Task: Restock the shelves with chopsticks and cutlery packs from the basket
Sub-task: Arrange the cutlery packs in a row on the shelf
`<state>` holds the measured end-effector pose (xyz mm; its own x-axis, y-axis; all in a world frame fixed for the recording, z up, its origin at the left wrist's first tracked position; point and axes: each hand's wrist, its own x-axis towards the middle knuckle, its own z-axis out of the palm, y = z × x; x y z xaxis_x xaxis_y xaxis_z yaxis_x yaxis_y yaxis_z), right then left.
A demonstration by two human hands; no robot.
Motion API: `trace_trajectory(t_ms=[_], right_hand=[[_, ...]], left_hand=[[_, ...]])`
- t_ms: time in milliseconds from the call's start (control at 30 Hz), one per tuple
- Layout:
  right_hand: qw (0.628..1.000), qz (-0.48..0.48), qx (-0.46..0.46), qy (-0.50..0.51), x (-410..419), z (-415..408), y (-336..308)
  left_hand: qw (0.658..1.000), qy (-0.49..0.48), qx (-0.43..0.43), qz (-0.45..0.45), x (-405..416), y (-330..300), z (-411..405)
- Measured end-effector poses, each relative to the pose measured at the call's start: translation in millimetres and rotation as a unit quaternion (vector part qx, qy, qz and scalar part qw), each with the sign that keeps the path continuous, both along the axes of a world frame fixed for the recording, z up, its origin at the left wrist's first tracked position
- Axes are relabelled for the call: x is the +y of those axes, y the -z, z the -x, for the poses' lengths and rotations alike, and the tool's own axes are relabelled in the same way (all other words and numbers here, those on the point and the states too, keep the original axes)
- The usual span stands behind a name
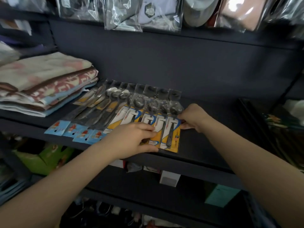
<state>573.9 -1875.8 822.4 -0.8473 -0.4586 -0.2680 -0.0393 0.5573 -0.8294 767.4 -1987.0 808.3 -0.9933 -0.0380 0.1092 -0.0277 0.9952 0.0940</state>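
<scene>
Several spoon packs with yellow, white and blue cards (171, 134) lie fanned in a row on the dark shelf (205, 142). Left of them lie longer cutlery packs with light blue card ends (70, 129). My left hand (130, 139) lies flat on the lower ends of the yellow spoon packs, fingers straight, thumb along the shelf's front edge. My right hand (192, 117) pinches the right edge of the rightmost spoon pack with fingers and thumb. No basket is in view.
Folded towels (44, 86) are stacked at the shelf's left end. Bagged goods (148, 12) hang above. Dark boxed items (279, 129) stand at the right. Boxes (169, 178) and a green carton (47, 157) sit on the shelf below.
</scene>
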Motion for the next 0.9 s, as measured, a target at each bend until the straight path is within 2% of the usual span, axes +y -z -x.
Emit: trace_trajectory(t_ms=[100, 167, 233, 300, 367, 467, 600, 700, 800, 900], right_hand=[[0.998, -0.033, 0.034, -0.028, -4, -1, -2], [0.989, -0.097, 0.093, -0.063, -3, -3, -5], [0.974, -0.136, 0.168, -0.065, -1, -8, -10], [0.943, -0.158, 0.29, -0.044, -2, -15, -17], [0.918, -0.116, 0.375, -0.059, -13, -27, -23], [0.873, -0.054, 0.446, -0.192, -49, -58, -27], [0.791, -0.06, 0.475, -0.381, -107, -95, -16], [0.766, -0.076, 0.454, -0.448, -139, -113, -7], [0.765, -0.12, 0.441, -0.454, -161, -119, -1], [0.8, -0.085, 0.464, -0.371, -184, -110, -7]], left_hand=[[1.0, -0.008, 0.008, -0.004, -1, 1, 0], [1.0, -0.009, 0.02, 0.006, -3, 1, 1], [1.0, -0.003, 0.022, 0.02, -5, 1, -2], [0.999, 0.018, 0.042, 0.004, -8, -2, -12], [0.993, 0.028, 0.105, -0.054, -21, -7, -27], [0.98, -0.045, 0.167, -0.099, -62, -11, -52], [0.986, -0.147, 0.064, -0.051, -130, -7, -86], [0.989, -0.143, -0.02, -0.031, -162, 1, -106], [0.993, -0.104, -0.06, 0.014, -175, 8, -114], [0.994, -0.074, -0.049, 0.065, -182, 12, -118]])
